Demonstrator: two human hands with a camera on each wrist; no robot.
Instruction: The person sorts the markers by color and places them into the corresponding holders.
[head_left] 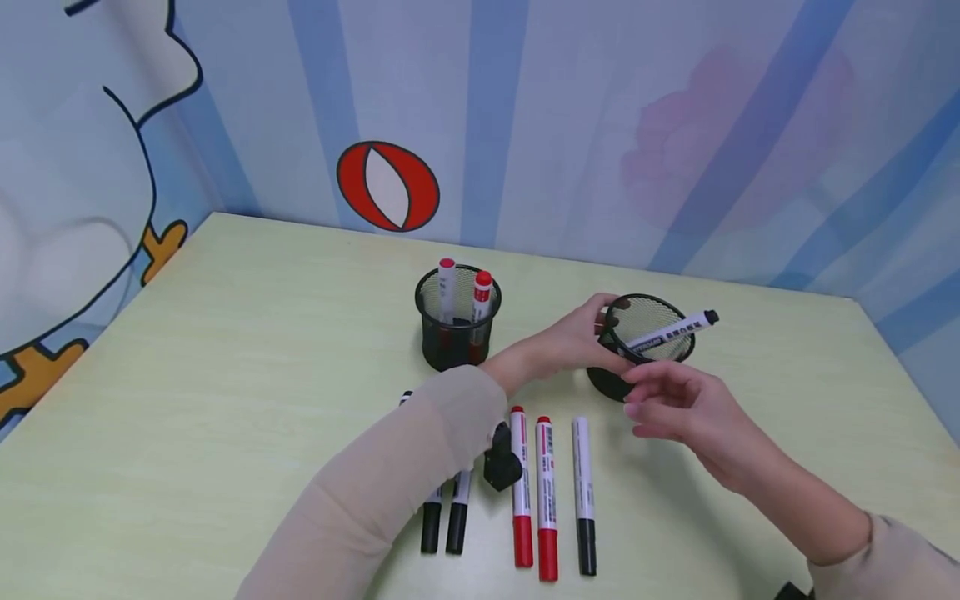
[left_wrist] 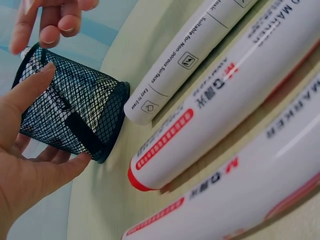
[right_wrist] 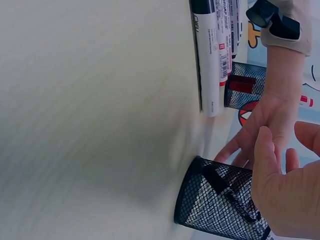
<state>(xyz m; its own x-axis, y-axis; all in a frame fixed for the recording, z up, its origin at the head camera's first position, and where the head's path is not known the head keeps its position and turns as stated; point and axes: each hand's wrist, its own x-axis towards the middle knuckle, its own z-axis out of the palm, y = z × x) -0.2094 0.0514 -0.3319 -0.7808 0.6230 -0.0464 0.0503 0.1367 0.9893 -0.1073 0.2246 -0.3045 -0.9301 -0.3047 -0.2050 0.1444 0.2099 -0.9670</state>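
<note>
My left hand [head_left: 573, 340] grips a black mesh pen cup [head_left: 609, 385] by its side, thumb and fingers around the wall in the left wrist view. The cup leans to the right in the head view. One whiteboard marker [head_left: 675, 331] with a black end stands slanted in it, its upper end above the rim; its black cap [left_wrist: 84, 134] shows through the mesh at the bottom. Close to the cup's near side is my right hand [head_left: 693, 412], fingers loosely bent and holding nothing.
A second mesh pen cup [head_left: 442, 346] holds two red markers [head_left: 482, 292]. In front lie red markers [head_left: 547, 492], a black-capped marker [head_left: 583, 492] and more black-capped markers [head_left: 456, 525], partly behind my left sleeve [head_left: 405, 458]. A patterned wall [head_left: 562, 125] borders the table's back.
</note>
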